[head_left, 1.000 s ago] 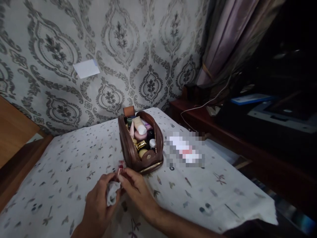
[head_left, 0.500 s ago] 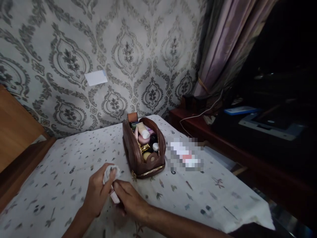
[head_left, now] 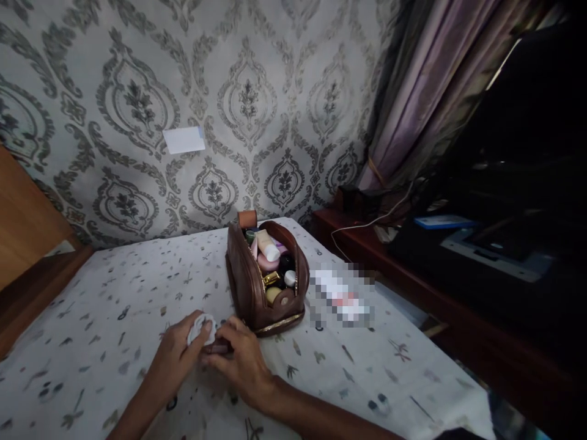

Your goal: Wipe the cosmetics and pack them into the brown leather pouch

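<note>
My left hand (head_left: pixel 174 351) is closed around a crumpled white cloth or tissue (head_left: pixel 200 327), its thumb pressed over it. Against the cloth lies a small brownish-pink tube-like item (head_left: pixel 218 347), pinched by my right hand (head_left: pixel 247 360); its exact kind is hard to make out. Both hands meet just in front of a brown leather toiletry bag (head_left: pixel 245 293). The bag stands unzipped at the top. Inside it are a beige tube with a white cap (head_left: pixel 266 245), a gold-coloured item (head_left: pixel 271 278), a white cap (head_left: pixel 290 278) and several other cosmetics.
A patterned white cloth covers the table (head_left: pixel 151 281). Right of the bag lies a blurred-out white and red item (head_left: pixel 342 296). A dark red desk (head_left: pixel 330 226) with a white cable (head_left: pixel 367 225) borders the right side. A wooden panel (head_left: pixel 27 226) stands at left.
The small item has turned from pointing down toward me to lying sideways between my hands. My right hand has shifted its grip and moved slightly up and right.
</note>
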`<action>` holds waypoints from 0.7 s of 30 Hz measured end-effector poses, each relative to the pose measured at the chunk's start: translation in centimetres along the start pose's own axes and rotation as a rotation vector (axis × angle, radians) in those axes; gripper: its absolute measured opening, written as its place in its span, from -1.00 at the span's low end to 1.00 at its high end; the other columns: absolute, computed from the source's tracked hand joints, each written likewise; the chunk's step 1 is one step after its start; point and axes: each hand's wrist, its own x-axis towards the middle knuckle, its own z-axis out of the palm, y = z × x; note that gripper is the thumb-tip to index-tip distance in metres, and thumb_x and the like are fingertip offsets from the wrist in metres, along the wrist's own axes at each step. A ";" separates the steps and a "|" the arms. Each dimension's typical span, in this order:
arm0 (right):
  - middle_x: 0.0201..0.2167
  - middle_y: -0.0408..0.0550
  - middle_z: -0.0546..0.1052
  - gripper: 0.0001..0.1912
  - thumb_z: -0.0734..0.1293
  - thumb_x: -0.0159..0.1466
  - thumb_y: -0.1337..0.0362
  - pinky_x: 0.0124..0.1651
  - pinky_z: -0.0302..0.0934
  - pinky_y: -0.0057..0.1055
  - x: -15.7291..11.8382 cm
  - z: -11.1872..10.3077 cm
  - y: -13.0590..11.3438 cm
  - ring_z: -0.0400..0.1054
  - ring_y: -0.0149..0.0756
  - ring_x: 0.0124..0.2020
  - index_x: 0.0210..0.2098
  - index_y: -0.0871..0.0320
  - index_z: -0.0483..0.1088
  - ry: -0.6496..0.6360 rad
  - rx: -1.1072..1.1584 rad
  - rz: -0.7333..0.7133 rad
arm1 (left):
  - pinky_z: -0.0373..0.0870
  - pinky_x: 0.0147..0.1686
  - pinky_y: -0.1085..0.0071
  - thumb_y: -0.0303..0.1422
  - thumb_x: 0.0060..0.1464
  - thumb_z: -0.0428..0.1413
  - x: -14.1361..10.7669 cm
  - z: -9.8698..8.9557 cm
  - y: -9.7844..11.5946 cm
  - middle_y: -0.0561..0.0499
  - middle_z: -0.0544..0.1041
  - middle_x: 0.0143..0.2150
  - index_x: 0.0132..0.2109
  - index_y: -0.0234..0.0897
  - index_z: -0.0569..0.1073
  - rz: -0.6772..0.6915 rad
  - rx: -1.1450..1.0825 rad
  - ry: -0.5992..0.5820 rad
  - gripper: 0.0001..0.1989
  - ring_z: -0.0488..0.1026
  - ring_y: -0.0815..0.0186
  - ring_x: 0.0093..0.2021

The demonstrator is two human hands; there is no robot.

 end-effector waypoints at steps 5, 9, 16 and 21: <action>-0.40 -0.20 0.37 -0.70 0.58 0.03 0.11 -0.27 0.14 -0.45 -0.1 0.2 0.3 0.29 -0.35 -0.33 -0.42 0.13 0.49 0.043 0.162 0.053 | 0.47 -0.17 0.31 0.08 -0.01 0.14 0.3 0.0 -1.1 -0.06 0.61 -0.34 -0.32 -0.25 0.52 0.001 0.036 0.035 -0.55 0.54 0.08 -0.21; -0.45 -0.23 0.40 -0.52 0.57 -0.04 -0.06 -0.32 0.13 -0.44 0.4 0.3 0.5 0.25 -0.39 -0.42 -0.32 0.11 0.44 0.080 0.537 0.206 | 0.45 -0.44 0.40 0.05 -0.05 0.22 0.5 0.2 -1.8 0.01 0.55 -0.43 -0.23 -0.28 0.52 -0.227 -0.204 -0.038 -0.54 0.50 0.20 -0.40; -0.56 -0.35 0.36 -0.42 0.61 -0.16 -0.01 -0.47 0.04 -0.53 0.8 0.4 0.4 0.11 -0.54 -0.58 -0.38 0.11 0.27 0.079 0.885 0.375 | 0.29 -0.55 0.49 0.00 0.11 0.11 0.0 0.9 -1.2 0.09 0.46 -0.46 0.09 -0.28 0.46 -0.112 -0.294 -0.220 -0.46 0.33 0.36 -0.55; -0.60 -0.32 0.35 -0.47 0.62 -0.14 -0.01 -0.47 0.04 -0.55 0.4 0.2 0.1 0.13 -0.54 -0.56 -0.48 0.16 0.32 0.066 0.955 0.446 | 0.44 -0.11 0.33 -0.13 0.21 0.03 -0.2 0.5 -0.5 -0.09 0.57 -0.19 0.12 -0.28 0.47 0.146 -0.083 -0.259 -0.55 0.51 0.19 -0.16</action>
